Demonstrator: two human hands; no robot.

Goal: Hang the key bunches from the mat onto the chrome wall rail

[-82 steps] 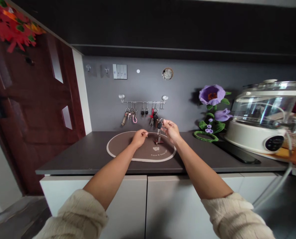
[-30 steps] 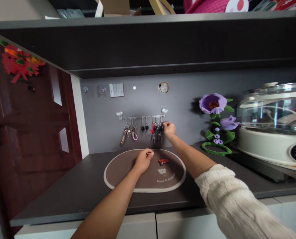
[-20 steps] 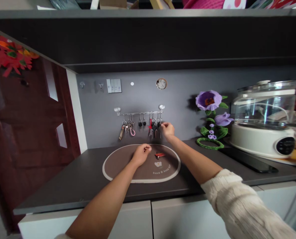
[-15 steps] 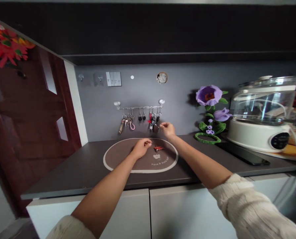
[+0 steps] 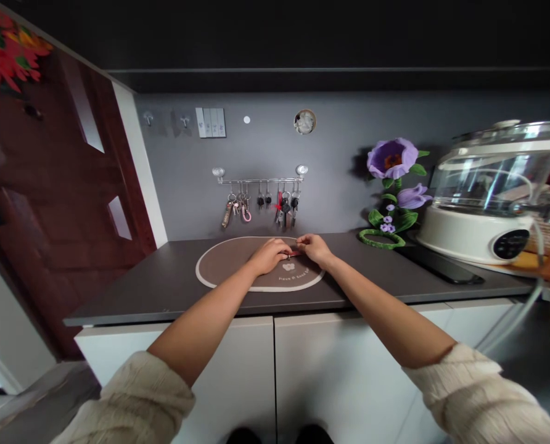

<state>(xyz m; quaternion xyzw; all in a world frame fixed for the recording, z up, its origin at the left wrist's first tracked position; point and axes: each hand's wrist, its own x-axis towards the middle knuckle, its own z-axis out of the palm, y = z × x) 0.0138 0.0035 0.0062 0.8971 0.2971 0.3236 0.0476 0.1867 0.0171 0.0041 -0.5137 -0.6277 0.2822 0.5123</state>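
Observation:
On the oval brown mat (image 5: 226, 266) lies a small red item (image 5: 295, 253) with a metal end; its exact kind is too small to tell. My left hand (image 5: 270, 254) rests on the mat, its curled fingers at the item's left, metal end. From the other side my right hand (image 5: 316, 250) pinches at the right end, and its fingers hide part of it. Above both hands several bunches of keys (image 5: 285, 206) hang from hooks on a clear wall rail (image 5: 261, 180).
A purple felt flower (image 5: 392, 159) stands right of the mat. Beside it are a black phone (image 5: 441, 264) and a white appliance with a clear top (image 5: 476, 231). A dark overhead cabinet (image 5: 275, 37) spans the top. To the left is a dark red door (image 5: 62, 203).
My right hand has come down from beside the hanging keys to the red item on the mat. My left hand has shifted right to it. The view has tilted downward.

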